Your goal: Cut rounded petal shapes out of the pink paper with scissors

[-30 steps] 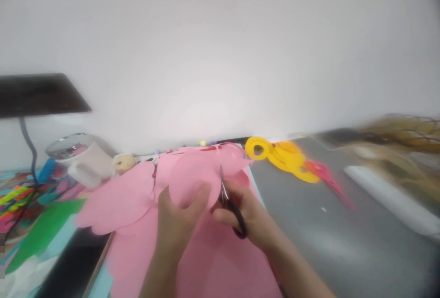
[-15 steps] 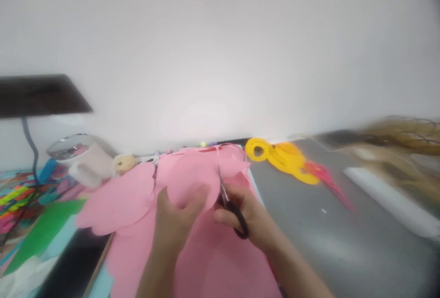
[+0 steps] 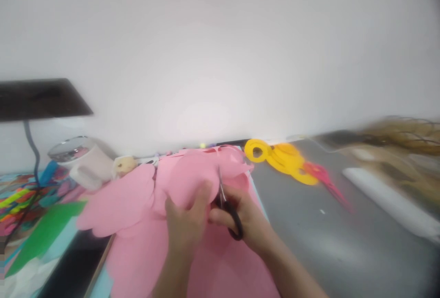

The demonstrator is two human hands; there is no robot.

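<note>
The paper (image 3: pixel 120 199) lies between the mug (image 3: pixel 92 168) and scissors (image 3: pixel 327 182) on the table (image 3: pixel 295 224).

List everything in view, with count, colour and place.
Paper pieces: several, pink, centre
Scissors: one, black-handled, in right hand
Cutouts: count unclear, yellow, right of the paper
Blurred tool: one, pinkish-red, touching the yellow
Long object: one, white, right
Clutter: uncountable, brownish, far right
Mug: one, white, left
Small item: one, cream, beside mug
Panel: one, dark, upper left
Cable: one, dark, below panel
Sheet: one, green, left
Strips: many, multicoloured, far left
Tabletop: one, grey, right
Wall: one, whitish, behind
Left hand, right hand: bare, centre
</note>
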